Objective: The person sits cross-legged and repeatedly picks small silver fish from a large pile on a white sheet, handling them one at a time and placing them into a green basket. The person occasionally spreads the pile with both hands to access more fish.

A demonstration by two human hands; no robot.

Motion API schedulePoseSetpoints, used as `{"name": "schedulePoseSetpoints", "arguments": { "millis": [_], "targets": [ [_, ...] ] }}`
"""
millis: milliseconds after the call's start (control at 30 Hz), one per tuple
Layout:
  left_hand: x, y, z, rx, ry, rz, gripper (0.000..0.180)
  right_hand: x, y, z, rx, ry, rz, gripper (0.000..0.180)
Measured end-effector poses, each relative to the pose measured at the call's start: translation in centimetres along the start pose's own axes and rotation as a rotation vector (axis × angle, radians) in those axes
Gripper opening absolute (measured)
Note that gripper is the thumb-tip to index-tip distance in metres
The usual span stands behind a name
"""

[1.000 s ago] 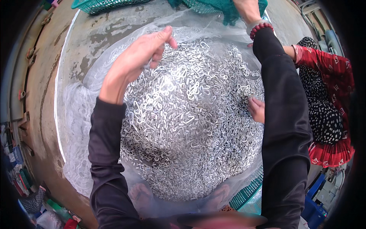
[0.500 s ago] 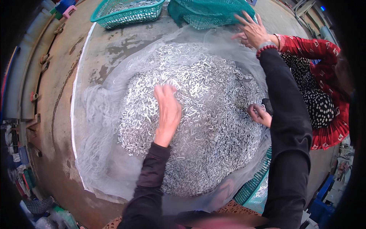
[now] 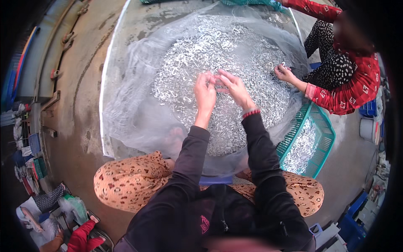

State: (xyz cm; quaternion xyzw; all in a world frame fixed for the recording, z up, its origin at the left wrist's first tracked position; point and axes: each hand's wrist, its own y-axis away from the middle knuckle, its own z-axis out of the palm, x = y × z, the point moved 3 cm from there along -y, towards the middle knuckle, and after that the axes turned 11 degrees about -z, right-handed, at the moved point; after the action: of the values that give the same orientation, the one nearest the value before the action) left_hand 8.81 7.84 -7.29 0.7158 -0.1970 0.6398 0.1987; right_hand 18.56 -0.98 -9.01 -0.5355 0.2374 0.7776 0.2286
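Observation:
A broad heap of small silvery pieces (image 3: pixel 252 109), many curved like an S, lies on a pale sheer net (image 3: pixel 134 101) before me. Above its middle, my left hand (image 3: pixel 205 95) is pinched closed, fingers pointing away; whatever it holds is too small to make out. My right hand (image 3: pixel 238 90) comes in from the right, fingers stretched and somewhat apart, their tips near the left fingers. A red beaded bracelet (image 3: pixel 251 113) circles my right wrist. Another person's hand (image 3: pixel 284 72) is at the heap's right edge with a few of the pieces at its fingertips.
A green plastic basket (image 3: pixel 325 132) with more silvery pieces stands at my right knee. The other person, in a red patterned top (image 3: pixel 352 84), sits at the right. Green netting (image 3: pixel 252 2) shows at the far edge. Metal beams (image 3: pixel 46 54) run along the left.
My right hand has come back from the far green netting to beside my left hand. My view has shifted, bringing my legs and the right-hand basket into fuller sight.

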Motion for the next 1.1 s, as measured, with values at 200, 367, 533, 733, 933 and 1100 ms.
{"name": "schedulePoseSetpoints", "arguments": {
  "millis": [200,367,533,733,933,1100],
  "targets": [
    [-0.7,1.1,-2.1,-0.110,-0.033,-0.127,0.011,2.7,2.6,1.4,0.118,-0.373,0.034,0.049],
    [-3.0,-5.9,-2.0,-0.050,-0.168,-0.077,0.031,1.2,1.3,0.1,0.221,-0.201,-0.043,0.046],
    [-0.9,-10.9,-1.3,-0.301,-0.342,-0.193,0.046,2.5,6.7,-2.5,0.611,-0.342,-0.205,0.039],
    [5.9,-10.2,-1.3,-0.841,-0.241,-0.556,0.043,7.0,8.3,-1.7,0.713,-0.384,-0.051,0.032],
    [7.4,-4.9,-2.3,-0.896,-0.312,-0.418,0.035,5.5,6.9,2.1,0.461,-0.737,-0.048,0.051],
    [4.8,-2.1,-0.8,-0.594,-0.095,-0.376,0.045,4.6,1.3,3.8,0.344,-0.960,-0.099,0.049]
  ]
}}
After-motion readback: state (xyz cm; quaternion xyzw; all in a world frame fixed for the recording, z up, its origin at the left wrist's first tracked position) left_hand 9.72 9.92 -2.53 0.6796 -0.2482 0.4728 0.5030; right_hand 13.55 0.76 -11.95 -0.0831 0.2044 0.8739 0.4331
